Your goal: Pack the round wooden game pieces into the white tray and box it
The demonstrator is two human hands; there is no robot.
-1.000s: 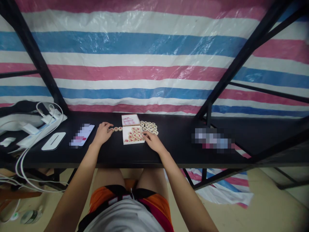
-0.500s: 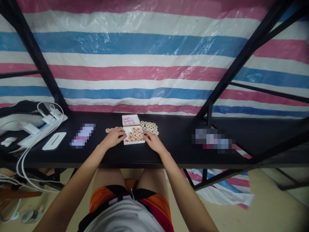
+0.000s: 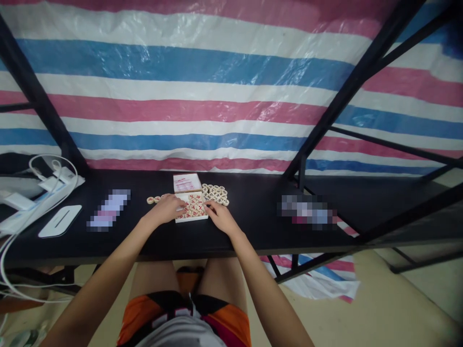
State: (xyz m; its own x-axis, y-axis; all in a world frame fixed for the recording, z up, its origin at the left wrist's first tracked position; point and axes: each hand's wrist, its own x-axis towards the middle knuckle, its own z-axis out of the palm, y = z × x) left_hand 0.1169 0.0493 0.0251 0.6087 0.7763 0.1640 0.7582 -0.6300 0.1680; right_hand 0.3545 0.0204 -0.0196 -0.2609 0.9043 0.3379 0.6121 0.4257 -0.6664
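Observation:
A small white box [image 3: 192, 219] filled with round wooden chess pieces marked in red lies on the black table [image 3: 253, 226]. My left hand [image 3: 167, 210] rests at the box's left edge, fingers bent over its pieces. My right hand [image 3: 221, 218] touches the box's right edge with fingers curled. A loose pile of black-marked pieces [image 3: 215, 193] lies just behind my right hand. Two or three loose pieces [image 3: 154, 199] sit left of my left hand. The box lid [image 3: 187, 182] lies behind the box.
A blurred phone [image 3: 107, 215] and a white flat device [image 3: 60, 220] lie to the left, with white chargers and cables [image 3: 39, 188] at the far left. A blurred object [image 3: 307, 213] sits at the right. Black frame bars [image 3: 347, 91] rise on both sides before a striped tarp.
My left hand moved right from the loose pieces to the box's left edge. My right hand stayed at the box's right side. The camera view shifted slightly right and down.

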